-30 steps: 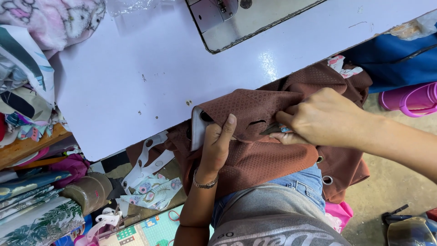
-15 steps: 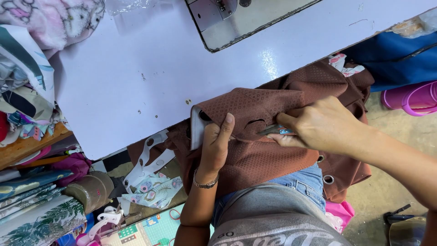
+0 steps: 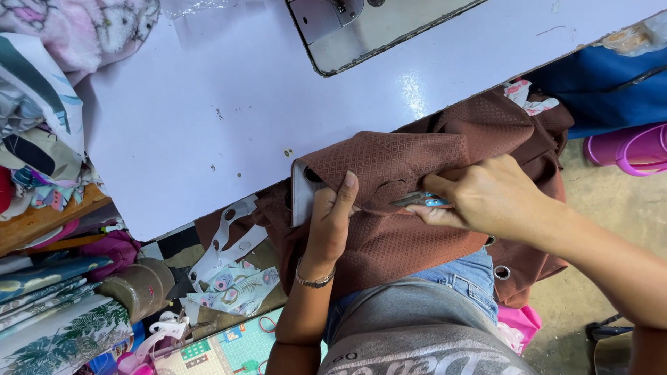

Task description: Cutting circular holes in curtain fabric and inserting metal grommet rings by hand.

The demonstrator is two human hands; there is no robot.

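A brown patterned curtain cloth (image 3: pixel 389 156) with metal eyelets lies over my lap and the near edge of a white sewing table (image 3: pixel 208 104). My left hand (image 3: pixel 333 212) presses its folded edge flat, thumb on top, beside a white stiffening strip (image 3: pixel 300 198). My right hand (image 3: pixel 486 198) holds small scissors (image 3: pixel 417 201) with blue handles, their blades at a curved cut in the cloth. A bracelet (image 3: pixel 314 282) sits on my left wrist.
The metal bed of a sewing machine (image 3: pixel 368 28) is set into the table at the top. Folded printed fabrics (image 3: pixel 42 139) pile up at the left, scraps (image 3: pixel 233 285) lie on the floor, a pink plastic tub (image 3: pixel 629 146) and blue cloth (image 3: pixel 604 83) are right.
My right hand has shifted slightly right and down along the cloth, and the scissors now show clearly at the cut. My left hand stays pressed on the fold.
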